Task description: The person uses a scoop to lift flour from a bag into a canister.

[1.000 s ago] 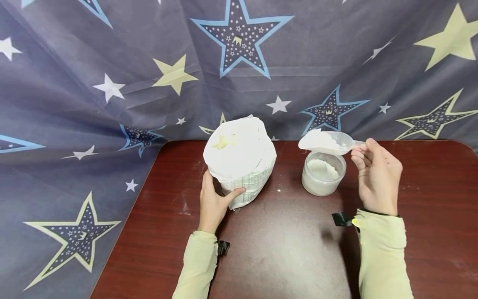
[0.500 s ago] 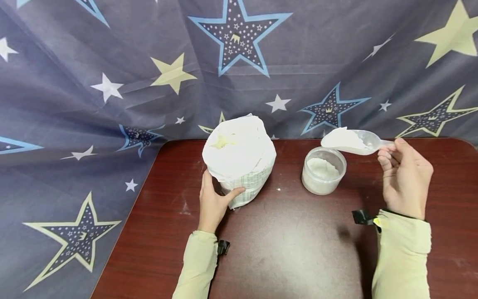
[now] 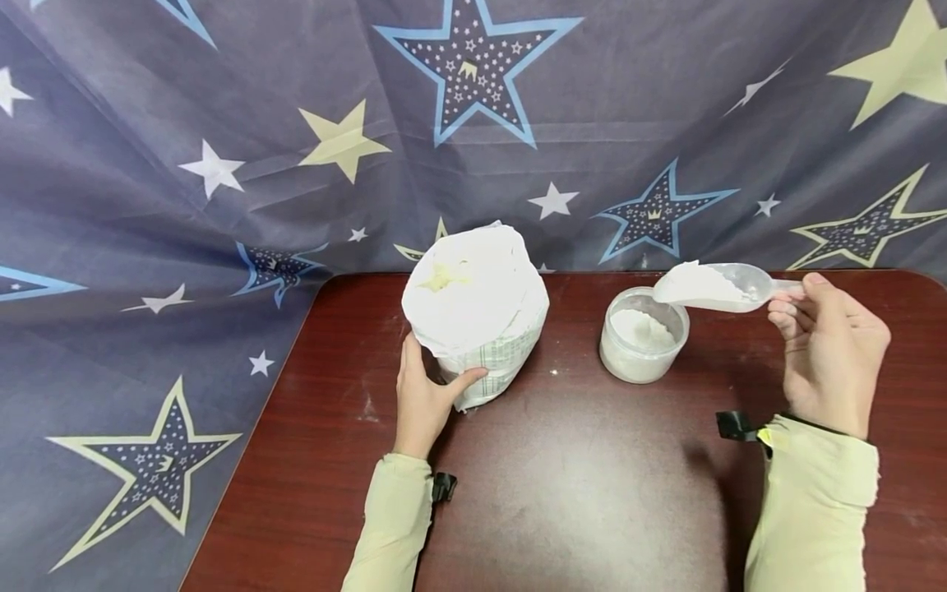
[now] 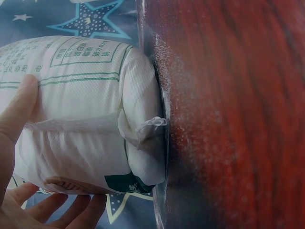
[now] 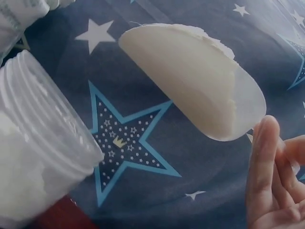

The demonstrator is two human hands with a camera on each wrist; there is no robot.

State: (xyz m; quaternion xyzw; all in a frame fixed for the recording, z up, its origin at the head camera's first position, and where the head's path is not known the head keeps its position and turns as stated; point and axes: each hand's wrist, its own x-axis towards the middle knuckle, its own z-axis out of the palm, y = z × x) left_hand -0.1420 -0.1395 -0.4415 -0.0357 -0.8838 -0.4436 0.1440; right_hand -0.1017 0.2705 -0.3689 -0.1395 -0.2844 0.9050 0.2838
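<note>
Glossy dark red-brown wood-grain table (image 3: 577, 510) w/ rounded back corners. Standing on it, L of ctr: bulky white woven bag (image 3: 481, 304) w/ green print. To its R, apart: clear round plastic jar (image 3: 638, 367), part-full of white powder (image 3: 642, 330). Tiny white speck (image 3: 555, 372) btwn them; pale smudge (image 3: 368, 409) L of bag.

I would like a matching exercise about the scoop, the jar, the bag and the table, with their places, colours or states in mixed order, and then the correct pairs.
Things
1. scoop
2. jar
3. bag
4. table

Places, colours, states
A. reddish brown
B. white with green print, held by the left hand
C. raised, heaped with white powder
D. see-through, standing between the bag and the right hand

Pairs: 1-C, 2-D, 3-B, 4-A
</note>
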